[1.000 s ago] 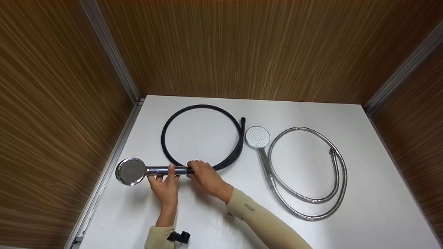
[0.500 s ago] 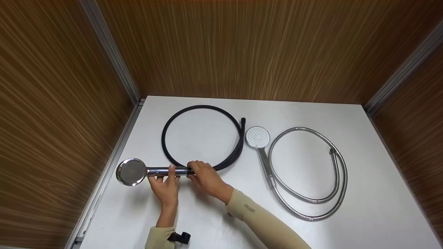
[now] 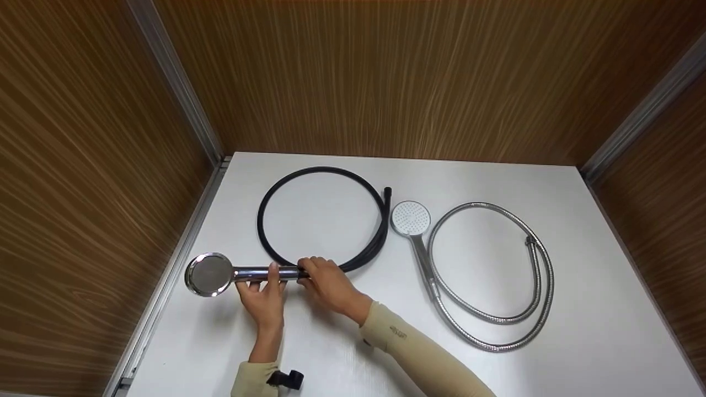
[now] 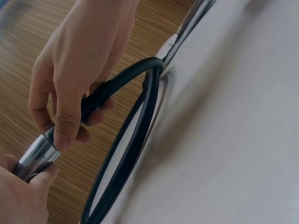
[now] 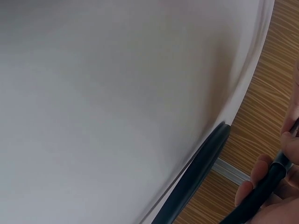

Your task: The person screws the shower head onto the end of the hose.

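My left hand [image 3: 265, 300] holds a chrome shower head [image 3: 209, 274] by its handle, with the round head pointing left. At the handle's other end, my right hand [image 3: 331, 284] grips the end of a black shower hose [image 3: 322, 169]. In the left wrist view, the fingers and thumb of the right hand [image 4: 88, 56] curl round the hose [image 4: 145, 121] right at the rim of the chrome handle [image 4: 37, 156]. How far the hose end sits in the handle is hidden. The rest of the hose lies in a loop behind the hands.
Right of the black hose lies a white-faced shower head [image 3: 411, 219] joined to a coiled metal hose [image 3: 496, 348]. Everything rests on a white table [image 3: 595, 309], with wood-grain panels [image 3: 386, 82] at the back and sides. A black device [image 3: 287, 379] sits on the left cuff.
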`<state>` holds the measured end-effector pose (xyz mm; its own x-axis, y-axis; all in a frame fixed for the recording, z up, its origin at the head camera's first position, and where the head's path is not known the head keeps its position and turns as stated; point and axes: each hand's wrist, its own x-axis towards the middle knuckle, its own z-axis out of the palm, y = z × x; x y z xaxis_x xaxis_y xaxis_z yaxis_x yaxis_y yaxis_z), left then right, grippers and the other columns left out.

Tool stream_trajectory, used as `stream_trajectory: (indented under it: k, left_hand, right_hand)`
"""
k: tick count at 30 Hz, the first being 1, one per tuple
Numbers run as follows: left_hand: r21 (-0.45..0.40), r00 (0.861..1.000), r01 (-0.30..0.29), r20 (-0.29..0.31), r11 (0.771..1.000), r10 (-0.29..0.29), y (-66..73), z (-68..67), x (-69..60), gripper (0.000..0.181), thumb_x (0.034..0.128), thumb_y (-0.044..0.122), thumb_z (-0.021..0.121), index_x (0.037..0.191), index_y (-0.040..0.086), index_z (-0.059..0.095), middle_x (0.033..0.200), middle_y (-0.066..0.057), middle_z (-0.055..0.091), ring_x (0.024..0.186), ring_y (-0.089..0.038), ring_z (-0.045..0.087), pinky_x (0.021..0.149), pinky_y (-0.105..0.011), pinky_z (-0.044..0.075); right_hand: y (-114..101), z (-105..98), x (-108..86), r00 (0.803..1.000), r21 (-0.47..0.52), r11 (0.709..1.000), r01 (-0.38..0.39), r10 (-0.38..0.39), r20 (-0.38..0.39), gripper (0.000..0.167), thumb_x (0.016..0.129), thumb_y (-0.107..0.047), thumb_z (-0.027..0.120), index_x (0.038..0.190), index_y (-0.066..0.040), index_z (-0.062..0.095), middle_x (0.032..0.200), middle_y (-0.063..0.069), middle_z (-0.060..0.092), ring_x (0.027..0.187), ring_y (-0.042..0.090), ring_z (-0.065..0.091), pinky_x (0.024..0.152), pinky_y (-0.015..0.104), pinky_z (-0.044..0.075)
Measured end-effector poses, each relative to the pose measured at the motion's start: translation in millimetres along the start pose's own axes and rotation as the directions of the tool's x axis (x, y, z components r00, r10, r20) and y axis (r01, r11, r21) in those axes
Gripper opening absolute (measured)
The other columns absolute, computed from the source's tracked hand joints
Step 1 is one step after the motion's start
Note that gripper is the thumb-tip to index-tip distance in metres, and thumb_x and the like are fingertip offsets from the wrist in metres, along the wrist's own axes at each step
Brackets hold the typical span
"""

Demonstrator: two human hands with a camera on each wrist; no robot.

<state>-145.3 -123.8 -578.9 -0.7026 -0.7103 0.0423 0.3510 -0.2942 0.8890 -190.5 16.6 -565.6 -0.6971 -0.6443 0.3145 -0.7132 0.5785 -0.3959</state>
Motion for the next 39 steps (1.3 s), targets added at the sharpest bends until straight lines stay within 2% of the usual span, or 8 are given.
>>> stream_trajectory:
  k: [10, 17, 26, 31, 39]
  left_hand:
    - [-0.004, 1.0, 0.01, -0.005, 1.0, -0.01, 0.6, 1.1, -0.4, 0.067, 0.0953, -0.007, 0.071, 0.152, 0.006, 0.037, 0.094, -0.013, 0.065, 0.074, -0.018, 0.076, 0.064, -0.032, 0.07]
    - [-0.015, 1.0, 0.024, 0.0, 1.0, -0.024, 1.5, 0.9, -1.6, 0.072, 0.0956, -0.008, 0.069, 0.156, 0.007, 0.033, 0.1, -0.014, 0.064, 0.077, -0.014, 0.076, 0.072, -0.035, 0.07]
    - [-0.029, 0.999, 0.041, 0.021, 0.999, -0.041, 2.1, -0.1, -2.9, 0.074, 0.0967, -0.009, 0.068, 0.158, 0.011, 0.031, 0.109, -0.018, 0.062, 0.086, -0.023, 0.078, 0.078, -0.035, 0.07]
    - [-0.053, 0.999, 0.041, 0.007, 0.998, -0.041, 2.0, 1.0, -2.3, 0.071, 0.0961, -0.01, 0.067, 0.155, 0.01, 0.033, 0.106, -0.018, 0.062, 0.085, -0.024, 0.077, 0.076, -0.035, 0.07]
    - [-0.043, 0.999, 0.036, 0.01, 0.998, -0.036, 2.4, 1.6, -2.7, 0.072, 0.096, -0.011, 0.066, 0.156, 0.009, 0.032, 0.105, -0.018, 0.061, 0.084, -0.022, 0.077, 0.076, -0.035, 0.07]
  right_hand:
    - [1.0, 1.5, -0.7, 1.0, -0.004, 1.0, 0.007, -0.007, -0.015, 0.025, 0.105, -0.021, 0.067, 0.127, -0.009, 0.063, 0.111, 0.005, 0.072, 0.1, 0.02, 0.068, 0.082, 0.034, 0.061]
    - [0.9, -0.2, -1.1, 1.0, -0.022, 1.0, 0.021, -0.021, -0.004, 0.025, 0.107, -0.023, 0.064, 0.128, -0.01, 0.063, 0.107, 0.003, 0.072, 0.098, 0.02, 0.067, 0.08, 0.034, 0.06]
    - [1.6, 0.7, -1.6, 0.999, -0.045, 0.998, 0.032, -0.032, -0.001, 0.026, 0.108, -0.025, 0.061, 0.128, -0.009, 0.063, 0.108, 0.004, 0.072, 0.099, 0.021, 0.068, 0.082, 0.036, 0.062]
    - [1.8, -0.1, -2.1, 0.999, -0.039, 0.999, 0.036, -0.037, -0.005, 0.025, 0.108, -0.024, 0.061, 0.128, -0.009, 0.064, 0.107, 0.004, 0.072, 0.097, 0.021, 0.068, 0.081, 0.036, 0.062]
    - [0.9, -0.4, -2.2, 0.999, -0.02, 0.999, 0.029, -0.029, -0.016, 0.027, 0.107, -0.024, 0.064, 0.127, -0.007, 0.063, 0.109, 0.006, 0.072, 0.099, 0.021, 0.068, 0.083, 0.036, 0.062]
